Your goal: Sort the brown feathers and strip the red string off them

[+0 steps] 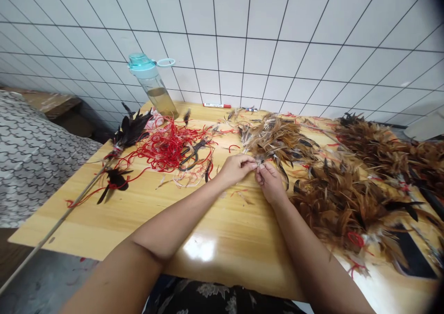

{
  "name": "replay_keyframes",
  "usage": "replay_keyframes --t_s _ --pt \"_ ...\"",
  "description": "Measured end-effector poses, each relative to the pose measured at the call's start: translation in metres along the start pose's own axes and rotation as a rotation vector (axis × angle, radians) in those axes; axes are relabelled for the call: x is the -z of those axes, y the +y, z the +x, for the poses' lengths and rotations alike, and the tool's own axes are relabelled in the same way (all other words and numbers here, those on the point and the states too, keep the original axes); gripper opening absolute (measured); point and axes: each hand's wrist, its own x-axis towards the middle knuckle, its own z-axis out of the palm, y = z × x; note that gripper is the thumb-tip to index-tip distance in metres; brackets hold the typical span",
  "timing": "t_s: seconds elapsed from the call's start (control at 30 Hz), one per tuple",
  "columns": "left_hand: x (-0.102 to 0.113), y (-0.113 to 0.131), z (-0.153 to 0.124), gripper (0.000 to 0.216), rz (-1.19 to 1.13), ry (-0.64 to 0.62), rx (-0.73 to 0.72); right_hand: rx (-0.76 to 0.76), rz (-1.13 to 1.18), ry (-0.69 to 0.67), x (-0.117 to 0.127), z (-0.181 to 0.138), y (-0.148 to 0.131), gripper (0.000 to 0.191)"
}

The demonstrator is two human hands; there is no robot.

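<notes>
My left hand [237,167] and my right hand [269,181] meet at the middle of a wooden table [180,212]. Both are pinched, fingertips together, on the base of a small bunch of brown feathers [274,140] that fans away from me. A large heap of brown and black feathers [350,193] lies just right of my right hand. Left of my left hand sits a tangle of red string [166,147] with dark scissors [192,159] lying in it.
A thin stick tipped with black feathers [120,140] runs off the table's left front edge. A clear bottle with a teal lid [154,85] stands at the back by the tiled wall. A red marker [217,105] lies behind. Patterned fabric [31,157] is at left.
</notes>
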Motion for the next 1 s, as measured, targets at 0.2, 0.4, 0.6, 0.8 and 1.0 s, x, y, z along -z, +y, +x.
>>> replay_keyframes --t_s 0.2,0.4,0.6,0.8,1.0 --pt "-0.014 -0.007 -0.001 0.019 -0.209 0.065 0.131 0.332 -0.633 0.072 0.006 0.002 0.008 0.030" --pt "-0.021 -0.006 -0.006 0.015 -0.181 0.157 -0.037 0.524 -1.005 0.218 0.006 0.001 0.012 0.024" --pt "-0.024 0.000 -0.011 0.012 -0.143 0.189 -0.106 0.472 -1.342 0.356 -0.005 -0.009 0.005 0.035" --pt "-0.024 0.004 -0.011 0.020 -0.011 0.203 -0.146 0.397 -1.466 0.348 -0.013 -0.014 -0.002 0.023" --pt "-0.019 -0.008 0.001 0.027 -0.452 0.177 0.115 0.446 -1.226 0.208 -0.013 -0.012 0.001 0.024"
